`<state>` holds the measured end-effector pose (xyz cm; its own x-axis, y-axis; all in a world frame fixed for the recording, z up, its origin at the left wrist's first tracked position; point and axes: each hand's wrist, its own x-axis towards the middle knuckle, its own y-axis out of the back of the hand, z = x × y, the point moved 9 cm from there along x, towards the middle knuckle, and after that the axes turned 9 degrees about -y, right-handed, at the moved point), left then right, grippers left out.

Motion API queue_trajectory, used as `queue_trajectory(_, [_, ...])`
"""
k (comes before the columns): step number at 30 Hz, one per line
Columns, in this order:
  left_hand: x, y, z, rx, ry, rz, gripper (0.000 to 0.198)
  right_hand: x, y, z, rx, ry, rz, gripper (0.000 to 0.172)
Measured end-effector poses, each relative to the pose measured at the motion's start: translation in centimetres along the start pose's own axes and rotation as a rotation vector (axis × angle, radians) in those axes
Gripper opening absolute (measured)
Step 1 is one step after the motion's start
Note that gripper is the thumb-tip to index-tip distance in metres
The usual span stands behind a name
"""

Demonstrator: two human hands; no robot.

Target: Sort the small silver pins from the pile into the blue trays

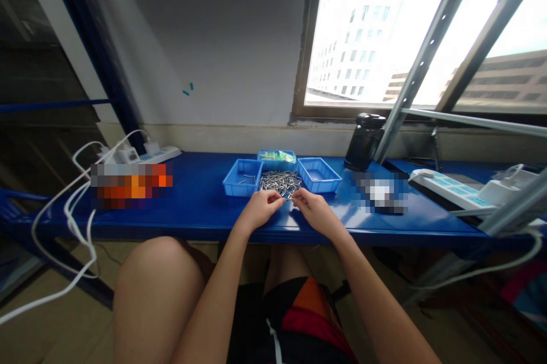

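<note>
A loose pile of small silver metal pins (280, 180) lies on the blue shelf (200, 204) between two blue plastic trays. The left tray (241, 177) holds a few pins; the right tray (318, 174) looks bare. My left hand (259, 209) rests at the near edge of the pile, fingers curled and pinched at the tips. My right hand (315, 208) mirrors it, fingers pinched toward the left hand. Whatever they pinch is too small to name.
A third blue tray with green packets (277, 156) sits behind the pile. A black jar (364, 140) stands at the right, by slanted metal struts. White power strips (453, 188) and cables lie at both ends. My bare knees are below the shelf edge.
</note>
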<state>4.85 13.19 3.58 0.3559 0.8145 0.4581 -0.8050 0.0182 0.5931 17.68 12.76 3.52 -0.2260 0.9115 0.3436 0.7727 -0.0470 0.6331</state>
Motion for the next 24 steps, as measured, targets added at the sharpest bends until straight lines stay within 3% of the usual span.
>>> queue_trajectory(11, [0.11,-0.15,-0.34,-0.034,-0.026,0.005,0.023,0.01,0.38,-0.06,0.025,-0.011,0.022,0.012])
queue_trajectory(24, [0.1,0.03,-0.03,-0.05,-0.031,0.004,0.025,0.01,-0.49,-0.54,-0.204,0.066,-0.027,0.014])
